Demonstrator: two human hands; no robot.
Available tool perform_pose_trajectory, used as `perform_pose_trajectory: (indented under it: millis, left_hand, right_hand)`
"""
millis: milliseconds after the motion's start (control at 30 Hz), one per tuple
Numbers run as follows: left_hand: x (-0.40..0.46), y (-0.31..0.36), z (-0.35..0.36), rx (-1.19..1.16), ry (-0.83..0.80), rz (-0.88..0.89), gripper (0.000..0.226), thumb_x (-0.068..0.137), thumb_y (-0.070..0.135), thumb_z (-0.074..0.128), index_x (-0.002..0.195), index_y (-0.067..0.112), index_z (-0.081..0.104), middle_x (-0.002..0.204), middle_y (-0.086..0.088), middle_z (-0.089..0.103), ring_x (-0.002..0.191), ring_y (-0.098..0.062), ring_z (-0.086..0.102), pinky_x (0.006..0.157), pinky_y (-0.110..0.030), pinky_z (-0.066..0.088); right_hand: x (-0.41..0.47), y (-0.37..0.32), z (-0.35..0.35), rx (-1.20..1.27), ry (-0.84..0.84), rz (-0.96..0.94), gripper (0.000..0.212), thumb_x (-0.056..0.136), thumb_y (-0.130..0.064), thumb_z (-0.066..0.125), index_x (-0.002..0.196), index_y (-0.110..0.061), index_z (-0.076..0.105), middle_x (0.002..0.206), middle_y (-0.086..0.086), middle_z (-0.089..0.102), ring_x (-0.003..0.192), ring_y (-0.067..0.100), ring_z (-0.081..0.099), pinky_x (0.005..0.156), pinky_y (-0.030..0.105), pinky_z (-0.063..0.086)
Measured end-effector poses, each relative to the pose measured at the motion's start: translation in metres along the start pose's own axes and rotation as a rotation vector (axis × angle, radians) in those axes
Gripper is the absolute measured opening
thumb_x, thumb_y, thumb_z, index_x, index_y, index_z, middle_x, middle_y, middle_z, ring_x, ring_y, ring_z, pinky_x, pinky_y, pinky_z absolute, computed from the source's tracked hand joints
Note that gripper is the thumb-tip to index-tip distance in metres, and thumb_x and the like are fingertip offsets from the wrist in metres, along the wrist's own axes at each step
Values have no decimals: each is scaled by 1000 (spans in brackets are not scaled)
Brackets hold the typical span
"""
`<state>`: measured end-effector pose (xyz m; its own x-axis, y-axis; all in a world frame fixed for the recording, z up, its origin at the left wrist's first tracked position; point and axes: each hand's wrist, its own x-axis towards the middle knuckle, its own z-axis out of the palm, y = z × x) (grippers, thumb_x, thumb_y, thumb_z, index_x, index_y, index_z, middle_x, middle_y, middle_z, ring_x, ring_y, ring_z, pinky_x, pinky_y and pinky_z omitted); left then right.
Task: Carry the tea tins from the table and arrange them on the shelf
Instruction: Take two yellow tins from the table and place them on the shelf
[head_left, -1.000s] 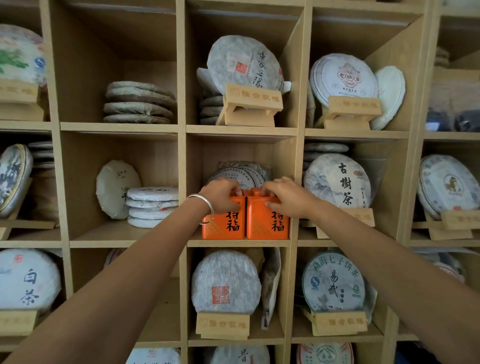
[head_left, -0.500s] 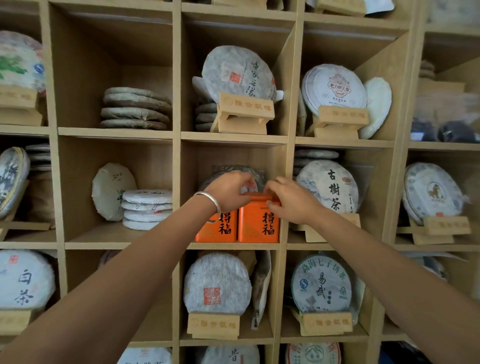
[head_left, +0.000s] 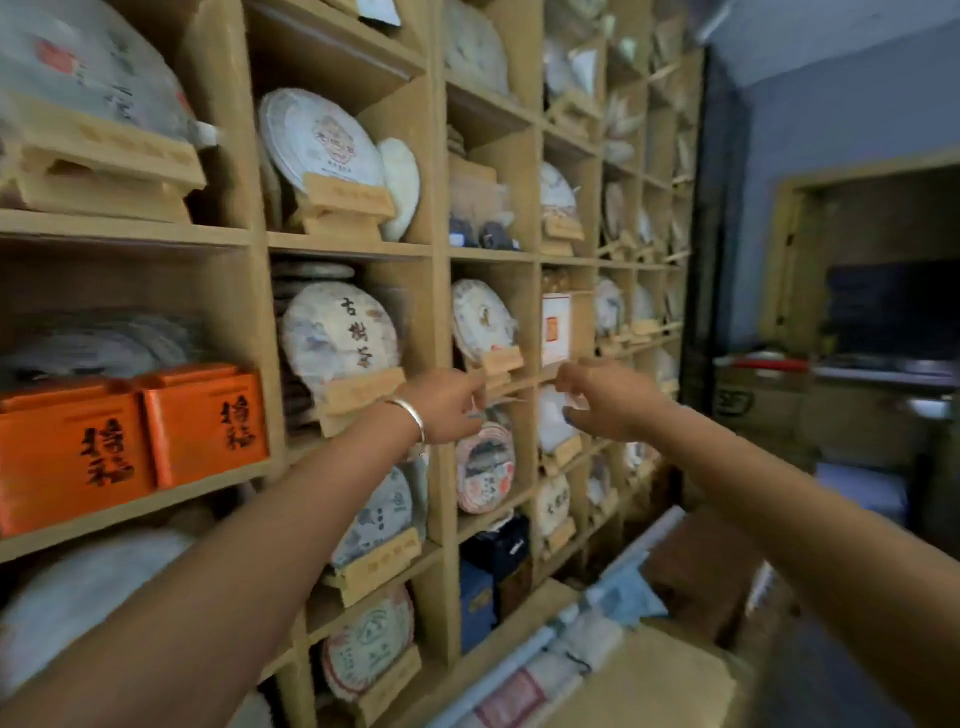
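Head view is showing two orange tea tins (head_left: 130, 441) sitting side by side on the shelf (head_left: 208, 486); left hand (head_left: 447, 408) and right hand (head_left: 605, 397) are hanging empty, grip loose. Fetching more from the worktop likely comes next.

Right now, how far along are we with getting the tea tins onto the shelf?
Done: two orange tea tins stand side by side in one shelf compartment, fronts facing out. In hand: nothing; the left hand and right hand are both empty, away from the tins. Left: unclear, since the table is not in view, so I cannot tell whether more tins are waiting.
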<state>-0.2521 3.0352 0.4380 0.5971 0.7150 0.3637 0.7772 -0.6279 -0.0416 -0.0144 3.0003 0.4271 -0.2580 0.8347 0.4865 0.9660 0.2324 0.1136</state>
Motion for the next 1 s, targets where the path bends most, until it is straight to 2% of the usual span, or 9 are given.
perform_pose_trajectory:
  millis: [133, 233, 333, 433, 533, 633, 767, 1000]
  left_hand:
    - [42, 115, 39, -144, -70, 245, 30, 85, 22, 61, 114, 11, 60, 113, -8, 63, 102, -27, 60, 77, -28, 43]
    - [59, 218, 56, -210, -74, 426, 30, 85, 22, 61, 115, 15, 61, 113, -5, 66, 104, -23, 61, 74, -23, 39]
    - [57, 329, 59, -307, -94, 619, 29, 83, 20, 64, 111, 14, 62, 110, -6, 66, 100, -24, 61, 72, -25, 39]
    - [44, 435, 47, -365, -105, 824, 28, 81, 21, 65, 109, 15, 62, 108, -5, 66, 97, -24, 61, 78, -27, 43]
    - [21, 532, 28, -436, -99, 965, 27, 81, 26, 64, 108, 21, 62, 104, 1, 63, 87, -17, 55, 78, -26, 44]
    - [-8, 617, 15, -479, -105, 1053, 27, 81, 30, 62, 108, 26, 60, 99, 8, 57, 85, -13, 53, 74, -25, 42]
    - [-42, 713, 17, -480, -135, 1121, 29, 82, 30, 63, 111, 24, 60, 107, 3, 63, 86, -13, 53, 74, -25, 43]
    - [-75, 820, 55, -462, -262, 1086, 29, 84, 30, 62, 113, 25, 59, 112, 1, 62, 92, -16, 55, 75, -27, 45]
  right_hand:
    - [-126, 74, -44, -117, -72, 262, 31, 86, -33, 61, 111, -17, 54, 110, 11, 60, 102, 33, 56, 70, 35, 45]
    - [-235, 111, -89, -234, -91, 491, 34, 82, -31, 61, 110, -13, 56, 112, 18, 60, 103, 38, 58, 79, 40, 49]
    - [-346, 128, -140, -356, -127, 741, 41, 82, -35, 63, 117, -15, 55, 114, 15, 59, 108, 35, 57, 85, 38, 48]
    - [-449, 135, -195, -427, -153, 900, 41, 83, -35, 66, 119, -18, 55, 112, 12, 59, 107, 33, 56, 86, 36, 46]
    - [-537, 134, -248, -471, -161, 1045, 40, 84, -35, 65, 119, -17, 54, 112, 12, 58, 107, 32, 55, 89, 37, 44]
    - [-611, 132, -289, -476, -204, 1162, 41, 86, -36, 63, 120, -17, 53, 111, 10, 58, 105, 30, 55, 90, 40, 46]
    - [-691, 140, -320, -485, -257, 1228, 38, 86, -36, 64, 119, -19, 52, 109, 8, 59, 101, 26, 56, 85, 36, 47]
    - [-794, 180, -309, -396, -307, 1258, 42, 86, -37, 64, 122, -21, 51, 112, 6, 58, 102, 24, 56, 86, 37, 48]
